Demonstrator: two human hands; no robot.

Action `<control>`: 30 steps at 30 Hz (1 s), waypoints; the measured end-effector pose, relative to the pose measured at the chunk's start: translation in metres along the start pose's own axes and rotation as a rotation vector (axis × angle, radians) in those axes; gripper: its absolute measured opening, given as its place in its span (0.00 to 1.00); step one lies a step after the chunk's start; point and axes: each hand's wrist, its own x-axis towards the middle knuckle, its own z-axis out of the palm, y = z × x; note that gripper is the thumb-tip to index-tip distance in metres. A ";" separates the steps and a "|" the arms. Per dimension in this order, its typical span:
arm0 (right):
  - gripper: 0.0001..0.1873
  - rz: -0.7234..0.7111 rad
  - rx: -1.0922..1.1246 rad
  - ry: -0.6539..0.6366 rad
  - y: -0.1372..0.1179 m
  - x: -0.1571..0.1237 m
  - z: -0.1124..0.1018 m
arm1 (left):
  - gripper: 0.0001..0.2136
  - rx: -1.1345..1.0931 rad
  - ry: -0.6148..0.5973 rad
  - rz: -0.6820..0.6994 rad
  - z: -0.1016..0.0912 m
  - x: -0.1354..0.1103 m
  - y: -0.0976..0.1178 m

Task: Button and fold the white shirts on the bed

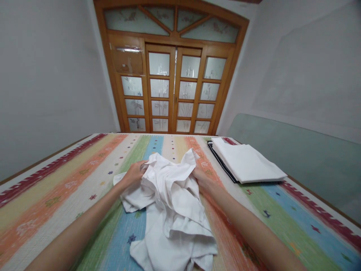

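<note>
Far left: a plain pale wall (42, 82) runs down to the edge of a bed covered by a striped spread (56, 188), with bands of maroon, yellow, orange, white, green and blue running away from the viewer and small motifs scattered along them.

Left of centre: the person's bare left forearm reaches forward over the green and blue bands. The left hand (135, 174) rests at the upper left edge of a crumpled white garment (172, 210). Its fingers are curled and closed on a fold of the cloth, knuckles upward.

Centre: the white garment lies bunched on the spread, across the blue, white and orange bands. It is unfolded and heavily creased, with its upper part raised between the two hands and its lower part trailing toward the person. Behind the bed stands a wooden door (172, 90) with frosted, patterned panes and an arched panel above.

Right of centre: the right hand (200, 177) is at the garment's upper right edge, partly hidden by a raised fold. It touches the cloth; whether its fingers are closed on it cannot be told.

Right: a stack of folded white cloth (248, 162) lies flat on the spread, well apart from the garment, with a dark layer (222, 165) showing beneath it. Beyond is a pale wall with a green lower panel (296, 150).
</note>
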 end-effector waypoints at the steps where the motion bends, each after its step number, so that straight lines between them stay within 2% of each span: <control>1: 0.17 -0.009 0.012 0.043 -0.004 0.003 -0.004 | 0.23 0.009 0.036 -0.007 -0.006 -0.001 -0.002; 4: 0.20 -0.056 0.001 0.169 -0.021 0.012 -0.024 | 0.23 0.056 0.166 -0.041 -0.032 -0.004 -0.010; 7: 0.23 -0.156 -0.232 0.263 -0.043 0.019 -0.052 | 0.23 0.132 0.283 -0.118 -0.065 -0.010 -0.021; 10: 0.24 -0.190 -0.550 0.283 -0.067 0.025 -0.076 | 0.19 0.205 0.293 -0.218 -0.097 -0.016 -0.027; 12: 0.24 -0.236 -0.684 0.279 -0.081 0.029 -0.086 | 0.18 0.219 0.255 -0.213 -0.114 -0.019 -0.025; 15: 0.30 -0.296 -0.697 0.339 -0.095 0.034 -0.092 | 0.18 0.236 0.228 -0.196 -0.132 -0.023 -0.018; 17: 0.29 -0.196 -0.642 0.356 -0.095 0.034 -0.091 | 0.20 0.279 0.251 -0.265 -0.136 -0.024 -0.014; 19: 0.22 -0.002 -0.582 0.269 -0.087 0.032 -0.085 | 0.22 0.321 0.254 -0.347 -0.132 -0.024 -0.014; 21: 0.22 0.158 -0.502 0.116 -0.073 0.025 -0.077 | 0.25 0.343 0.215 -0.397 -0.123 -0.026 -0.017; 25: 0.23 0.250 -0.400 -0.091 -0.056 0.004 -0.070 | 0.26 0.456 0.176 -0.424 -0.104 -0.032 -0.034; 27: 0.23 0.282 -0.459 -0.188 -0.060 -0.005 -0.075 | 0.26 0.492 0.172 -0.410 -0.104 -0.036 -0.045; 30: 0.25 0.356 -0.587 -0.395 -0.083 -0.016 -0.087 | 0.25 0.457 0.115 -0.371 -0.117 -0.040 -0.058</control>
